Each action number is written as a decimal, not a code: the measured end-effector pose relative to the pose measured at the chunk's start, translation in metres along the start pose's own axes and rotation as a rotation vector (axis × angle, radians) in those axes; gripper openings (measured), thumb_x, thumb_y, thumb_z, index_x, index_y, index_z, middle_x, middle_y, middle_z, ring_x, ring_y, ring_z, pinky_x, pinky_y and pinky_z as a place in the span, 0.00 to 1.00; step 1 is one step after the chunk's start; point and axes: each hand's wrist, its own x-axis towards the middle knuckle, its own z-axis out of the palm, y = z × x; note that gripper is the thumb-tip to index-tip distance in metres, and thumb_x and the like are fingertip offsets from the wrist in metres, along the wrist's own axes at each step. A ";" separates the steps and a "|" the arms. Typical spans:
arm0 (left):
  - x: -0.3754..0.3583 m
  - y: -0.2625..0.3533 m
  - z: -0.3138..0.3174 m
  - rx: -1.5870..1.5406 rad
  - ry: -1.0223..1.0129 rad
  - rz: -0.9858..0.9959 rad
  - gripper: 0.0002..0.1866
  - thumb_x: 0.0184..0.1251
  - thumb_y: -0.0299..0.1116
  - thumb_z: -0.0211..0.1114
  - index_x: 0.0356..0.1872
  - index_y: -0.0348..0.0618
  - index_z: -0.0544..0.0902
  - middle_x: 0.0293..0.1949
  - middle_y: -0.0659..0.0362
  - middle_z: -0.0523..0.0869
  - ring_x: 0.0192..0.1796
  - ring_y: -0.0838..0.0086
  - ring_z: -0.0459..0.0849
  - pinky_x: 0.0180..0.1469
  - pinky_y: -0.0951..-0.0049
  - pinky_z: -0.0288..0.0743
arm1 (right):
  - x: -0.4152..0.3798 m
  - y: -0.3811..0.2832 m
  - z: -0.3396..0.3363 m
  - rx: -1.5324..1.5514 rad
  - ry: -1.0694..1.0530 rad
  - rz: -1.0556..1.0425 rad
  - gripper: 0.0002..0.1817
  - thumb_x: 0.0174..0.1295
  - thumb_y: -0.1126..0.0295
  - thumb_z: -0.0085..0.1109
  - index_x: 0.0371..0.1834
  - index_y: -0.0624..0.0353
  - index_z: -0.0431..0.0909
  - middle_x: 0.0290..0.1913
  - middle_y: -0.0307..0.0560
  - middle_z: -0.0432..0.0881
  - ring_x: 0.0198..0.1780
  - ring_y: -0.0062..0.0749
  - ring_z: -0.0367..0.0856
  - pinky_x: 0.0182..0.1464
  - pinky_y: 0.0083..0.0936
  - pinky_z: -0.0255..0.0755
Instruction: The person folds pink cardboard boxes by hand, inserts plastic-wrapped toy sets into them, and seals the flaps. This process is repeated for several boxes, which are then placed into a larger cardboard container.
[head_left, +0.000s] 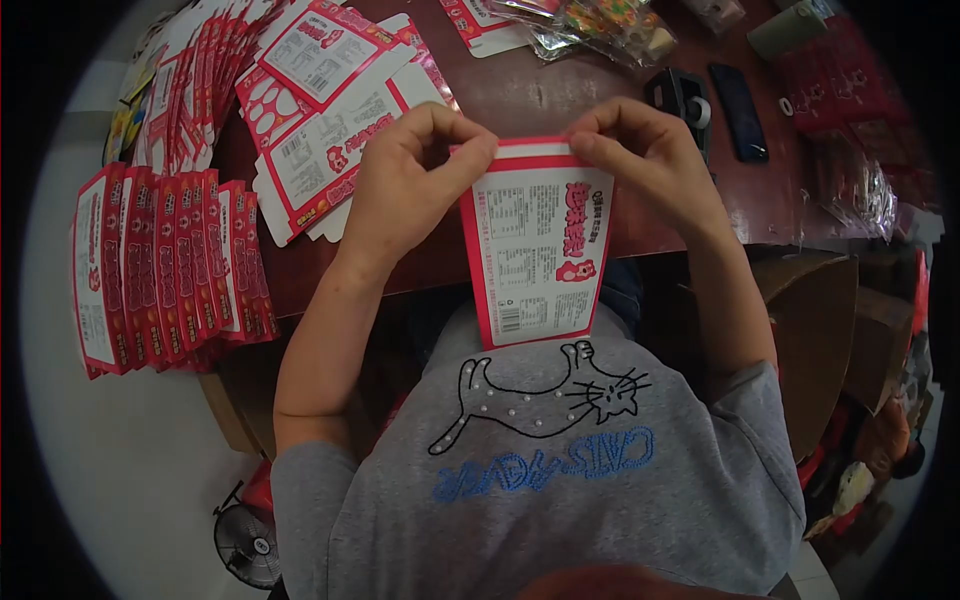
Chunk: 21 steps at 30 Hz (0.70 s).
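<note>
Between my two hands is a red-and-white printed carton, its printed panel facing up and its near end against my grey shirt. My left hand pinches the far left corner between thumb and fingers. At the far right corner, my right hand grips the same edge in a pinch. A white strip with a red border runs along that far edge between the hands. What lies inside the carton is hidden.
Flat printed cartons lie left of my hands. Stacked red cartons stand at the table's left edge. Toward the back are clear plastic packets. A phone and a tape dispenser sit to the right; a fan is below left.
</note>
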 end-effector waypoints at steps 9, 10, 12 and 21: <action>-0.011 -0.010 -0.040 -0.103 -0.048 0.048 0.07 0.69 0.23 0.71 0.45 0.36 0.83 0.52 0.51 0.88 0.53 0.74 0.86 0.55 0.74 0.81 | 0.024 -0.014 -0.025 -0.413 -0.114 -0.281 0.24 0.67 0.62 0.69 0.63 0.61 0.81 0.69 0.57 0.74 0.68 0.39 0.76 0.65 0.34 0.74; -0.011 -0.015 -0.052 -0.139 0.090 0.028 0.07 0.69 0.22 0.70 0.45 0.37 0.82 0.53 0.51 0.88 0.53 0.73 0.85 0.55 0.74 0.81 | 0.041 -0.008 -0.035 -0.566 0.025 -0.391 0.27 0.66 0.60 0.70 0.65 0.61 0.79 0.70 0.58 0.73 0.70 0.41 0.75 0.66 0.36 0.73; -0.009 -0.030 -0.085 0.011 0.293 0.018 0.08 0.70 0.21 0.68 0.46 0.38 0.80 0.60 0.48 0.83 0.52 0.73 0.86 0.54 0.73 0.83 | 0.095 0.015 -0.071 -0.833 0.281 -0.393 0.37 0.66 0.46 0.66 0.69 0.63 0.72 0.69 0.62 0.73 0.69 0.51 0.75 0.68 0.41 0.71; 0.035 0.010 -0.038 1.493 -0.685 0.366 0.57 0.39 0.34 0.85 0.78 0.64 0.66 0.84 0.54 0.50 0.85 0.52 0.44 0.83 0.40 0.39 | 0.215 0.001 -0.092 -0.966 -0.042 0.312 0.43 0.63 0.29 0.55 0.56 0.64 0.80 0.50 0.59 0.87 0.51 0.50 0.88 0.52 0.48 0.79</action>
